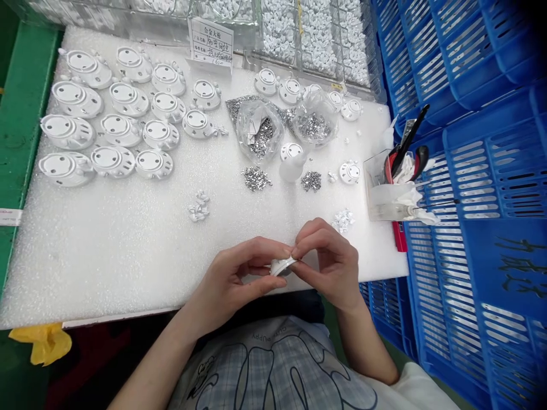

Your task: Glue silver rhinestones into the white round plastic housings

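Note:
Close to the front edge of the foam-topped table, both my hands grip one small white oval plastic part [282,265]. My left hand [239,273] pinches it between thumb and fingers from the left. From the right, the thumb and forefinger of my right hand [329,259] close on its upper right edge. Anything smaller between my right fingertips is hidden. Beyond my hands, small white pieces [343,220] lie to the right and another little pile of white pieces [199,206] to the left. Farther back stands a translucent squeeze bottle [292,166] between two heaps of shiny metal bits [256,179].
Rows of white oval parts [117,130] cover the back left. Two plastic bags of metal bits [260,132] sit mid-table. A clear tool holder with red-black pliers [404,159] stands right, by blue crates [491,188]. A handwritten card [210,45] leans against bins of white parts [316,40].

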`<state>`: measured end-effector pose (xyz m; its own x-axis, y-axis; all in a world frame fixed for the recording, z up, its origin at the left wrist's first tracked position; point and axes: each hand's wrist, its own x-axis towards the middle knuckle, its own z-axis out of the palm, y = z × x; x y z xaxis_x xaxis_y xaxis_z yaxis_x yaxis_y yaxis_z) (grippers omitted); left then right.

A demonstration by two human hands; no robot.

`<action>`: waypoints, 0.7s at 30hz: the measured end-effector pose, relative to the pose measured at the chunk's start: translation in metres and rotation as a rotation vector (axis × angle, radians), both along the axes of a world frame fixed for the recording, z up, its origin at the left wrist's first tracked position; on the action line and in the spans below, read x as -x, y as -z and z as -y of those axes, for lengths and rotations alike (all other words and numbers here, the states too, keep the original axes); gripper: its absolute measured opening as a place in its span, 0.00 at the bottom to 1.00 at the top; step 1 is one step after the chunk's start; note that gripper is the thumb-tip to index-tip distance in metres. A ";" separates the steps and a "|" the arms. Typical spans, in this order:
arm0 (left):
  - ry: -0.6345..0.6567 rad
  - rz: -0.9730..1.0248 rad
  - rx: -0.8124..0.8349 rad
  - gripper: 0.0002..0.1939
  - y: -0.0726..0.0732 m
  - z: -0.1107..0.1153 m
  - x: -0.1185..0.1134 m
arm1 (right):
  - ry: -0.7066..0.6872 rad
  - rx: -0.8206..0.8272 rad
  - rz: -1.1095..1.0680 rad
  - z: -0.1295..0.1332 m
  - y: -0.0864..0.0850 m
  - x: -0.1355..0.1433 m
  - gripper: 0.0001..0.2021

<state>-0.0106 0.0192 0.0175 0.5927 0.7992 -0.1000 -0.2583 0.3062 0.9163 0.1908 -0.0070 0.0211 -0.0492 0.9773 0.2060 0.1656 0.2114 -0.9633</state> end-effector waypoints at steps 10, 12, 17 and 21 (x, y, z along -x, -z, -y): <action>-0.070 0.082 0.024 0.10 0.000 -0.003 -0.003 | 0.021 -0.155 0.127 -0.007 -0.008 0.005 0.12; -0.075 0.068 0.013 0.10 0.000 -0.004 -0.003 | 0.042 -0.237 0.183 -0.007 -0.006 0.007 0.14; -0.090 -0.019 -0.028 0.11 0.000 -0.003 -0.002 | 0.076 -0.342 0.222 -0.008 0.000 0.009 0.15; -0.077 -0.059 -0.030 0.12 0.000 -0.001 0.000 | 0.093 -0.400 0.260 -0.008 0.001 0.009 0.15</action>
